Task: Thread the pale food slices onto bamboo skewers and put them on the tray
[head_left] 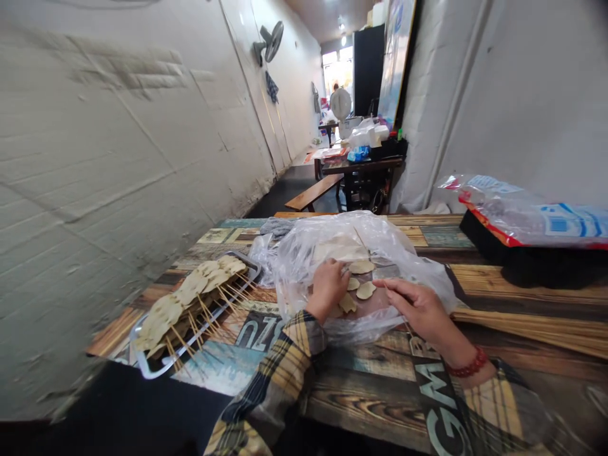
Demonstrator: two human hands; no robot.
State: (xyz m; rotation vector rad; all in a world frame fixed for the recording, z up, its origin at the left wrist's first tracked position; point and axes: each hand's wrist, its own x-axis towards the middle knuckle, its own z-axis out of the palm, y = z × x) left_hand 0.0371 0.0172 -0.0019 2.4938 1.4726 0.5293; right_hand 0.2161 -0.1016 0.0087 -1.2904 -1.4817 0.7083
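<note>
An open clear plastic bag (408, 250) lies on the table with thin, pale, flat slices (365, 291) in it. My left hand (329, 288) is over the left part of the bag, fingers curled by the slices; what they hold, if anything, is hidden. At the bag's right side my right hand (422, 310) pinches a thin bamboo skewer (387, 289), its tip pointing towards the slices. Another thin stick (361, 239) shows at the back of the bag. To the left, a metal tray (142, 366) bears a pile of skewered slices (190, 291), their sticks pointing right.
A bundle of long bamboo sticks (536, 329) lies on the wood-patterned table (361, 386) at right. Behind it is a black container (532, 263) with plastic packaging (546, 215) on top. A grey cloth (278, 226) lies behind the bag. Further off are a bench (313, 192) and another table (365, 166).
</note>
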